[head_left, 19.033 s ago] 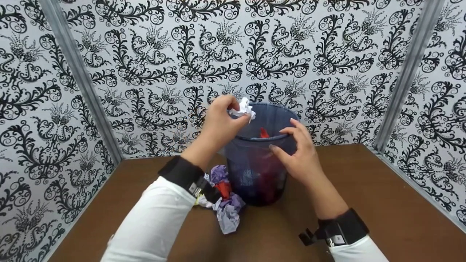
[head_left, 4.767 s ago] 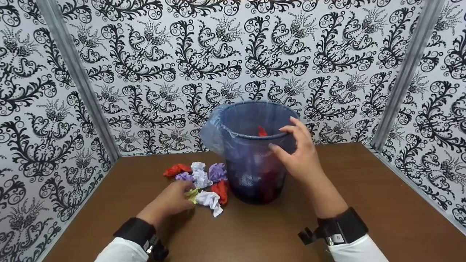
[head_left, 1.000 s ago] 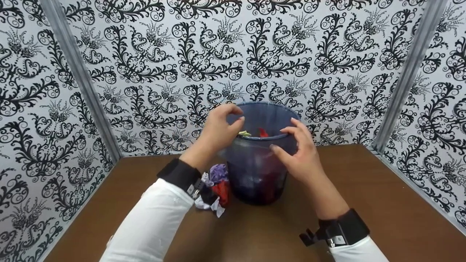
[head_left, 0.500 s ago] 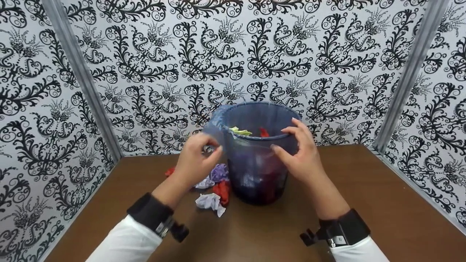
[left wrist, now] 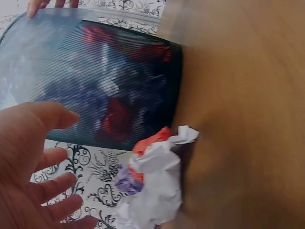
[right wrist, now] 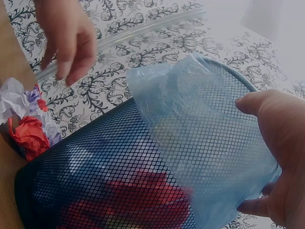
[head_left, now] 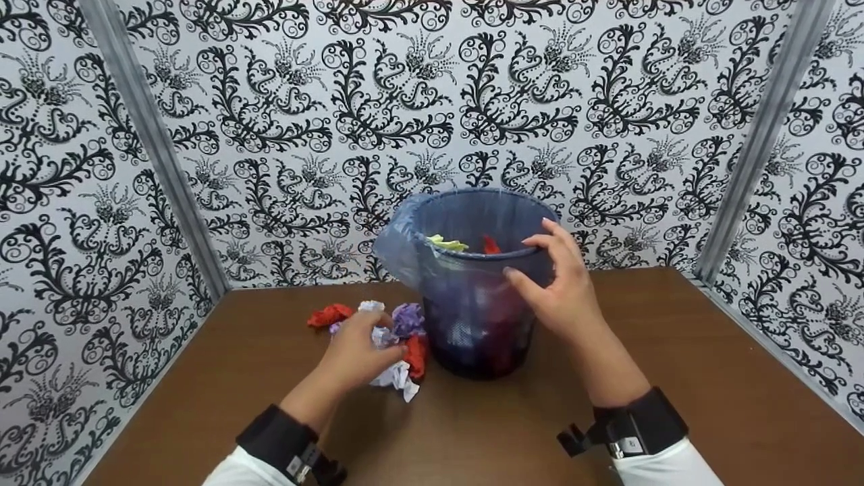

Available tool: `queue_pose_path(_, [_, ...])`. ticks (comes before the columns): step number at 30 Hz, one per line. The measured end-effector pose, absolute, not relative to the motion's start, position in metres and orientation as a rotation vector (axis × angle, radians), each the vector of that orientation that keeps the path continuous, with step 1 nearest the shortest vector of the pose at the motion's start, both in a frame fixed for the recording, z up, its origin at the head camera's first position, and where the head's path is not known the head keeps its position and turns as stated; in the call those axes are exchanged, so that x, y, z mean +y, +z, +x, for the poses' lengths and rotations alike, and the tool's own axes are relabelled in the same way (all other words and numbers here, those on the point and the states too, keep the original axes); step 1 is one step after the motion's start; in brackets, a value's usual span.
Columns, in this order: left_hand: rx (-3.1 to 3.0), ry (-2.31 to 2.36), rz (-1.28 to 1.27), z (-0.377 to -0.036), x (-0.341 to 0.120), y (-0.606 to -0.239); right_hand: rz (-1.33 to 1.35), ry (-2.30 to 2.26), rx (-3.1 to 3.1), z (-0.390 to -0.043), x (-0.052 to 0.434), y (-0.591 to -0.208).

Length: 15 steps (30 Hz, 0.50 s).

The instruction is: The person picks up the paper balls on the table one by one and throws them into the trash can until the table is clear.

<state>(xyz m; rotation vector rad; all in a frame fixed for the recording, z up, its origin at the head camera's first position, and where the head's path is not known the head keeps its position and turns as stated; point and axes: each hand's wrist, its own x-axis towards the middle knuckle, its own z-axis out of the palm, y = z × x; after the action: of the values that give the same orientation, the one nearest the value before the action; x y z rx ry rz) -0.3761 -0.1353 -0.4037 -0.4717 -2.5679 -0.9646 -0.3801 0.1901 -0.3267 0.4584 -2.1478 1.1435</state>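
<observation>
Right hand (head_left: 563, 293) grips the near right rim of the mesh bin (head_left: 472, 337), which sits mid-table with a blue liner (head_left: 398, 246). Left hand (head_left: 358, 351) hovers fingers spread and loose over the crumpled paper pile (head_left: 398, 331) left of the bin, covering part of it. The left wrist view is blurry, so whether the fingers touch the paper is hard to tell.

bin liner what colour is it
Translucent light blue; the bin liner shows best in the right wrist view.

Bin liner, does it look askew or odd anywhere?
Yes. The blue liner bunches and hangs loose over the left rim of the mesh bin, while elsewhere it sits snug. The right hand holds the near rim; crumpled papers lie on the table beside it.
</observation>
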Motion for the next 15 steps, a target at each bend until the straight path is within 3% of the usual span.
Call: queue_pose_path(15, [-2.730, -0.823, -0.394, -0.377, -0.125, -0.431, 0.465, 1.151, -2.139, -0.380, 0.190, -0.328])
